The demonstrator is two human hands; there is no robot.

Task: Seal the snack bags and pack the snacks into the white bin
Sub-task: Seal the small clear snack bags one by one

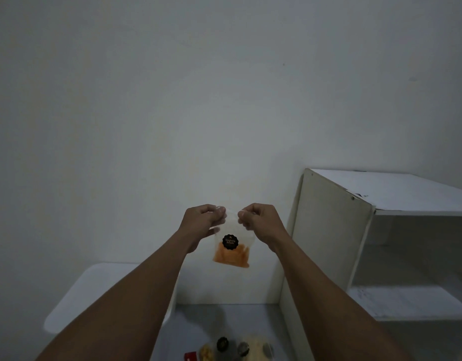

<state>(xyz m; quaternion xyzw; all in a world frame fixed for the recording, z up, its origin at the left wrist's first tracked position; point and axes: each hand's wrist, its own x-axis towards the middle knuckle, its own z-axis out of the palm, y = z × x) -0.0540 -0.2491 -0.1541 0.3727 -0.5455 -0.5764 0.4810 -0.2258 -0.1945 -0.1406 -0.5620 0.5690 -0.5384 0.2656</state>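
Two hands (200,225) on snack bag (231,254)

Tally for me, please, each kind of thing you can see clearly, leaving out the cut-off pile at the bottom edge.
hands: 2, the left hand and right hand, both pinching the bag's top
snack bag: 1
white bin: 1
shelf unit: 1
Total: 5

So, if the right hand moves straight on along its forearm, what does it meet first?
The right hand, pinching the snack bag, would probably meet the white wall first; depth is unclear.
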